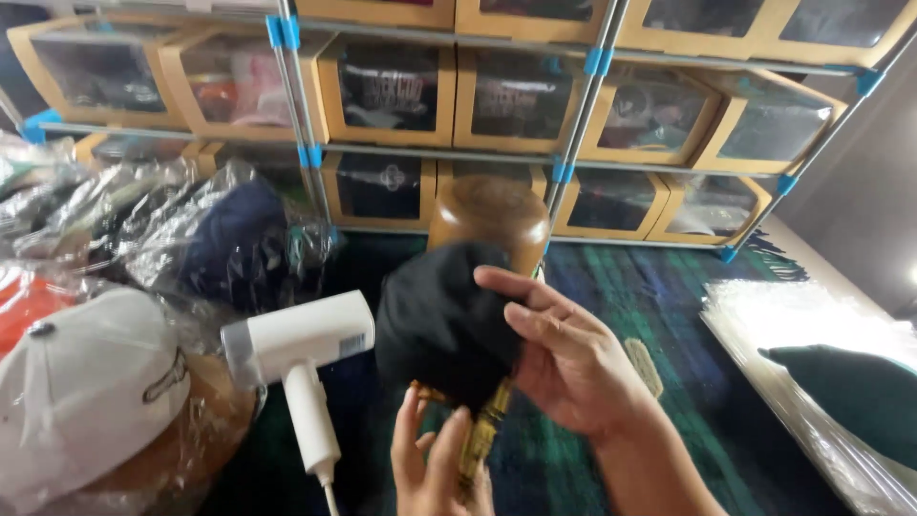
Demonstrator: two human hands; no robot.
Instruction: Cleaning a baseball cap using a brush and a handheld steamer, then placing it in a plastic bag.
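Shelves (pixel 573 143) of boxed caps back a green plaid rug (pixel 611 315). Near the rug's middle, the right hand (pixel 564 358) grips a black cap (pixel 444 325), fingers pressed together; the left hand (pixel 435 463) pinches its gold strap (pixel 482 435) beside a white steamer (pixel 301 349).

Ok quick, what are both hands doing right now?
Left hand: fingers loosely curled, touching the gold-trimmed lower edge of the black cap; a firm grip cannot be told.
Right hand: closed on the black cap, holding its side.

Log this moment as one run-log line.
right hand: grips black cap | left hand: under cap's gold brim | white steamer: beside
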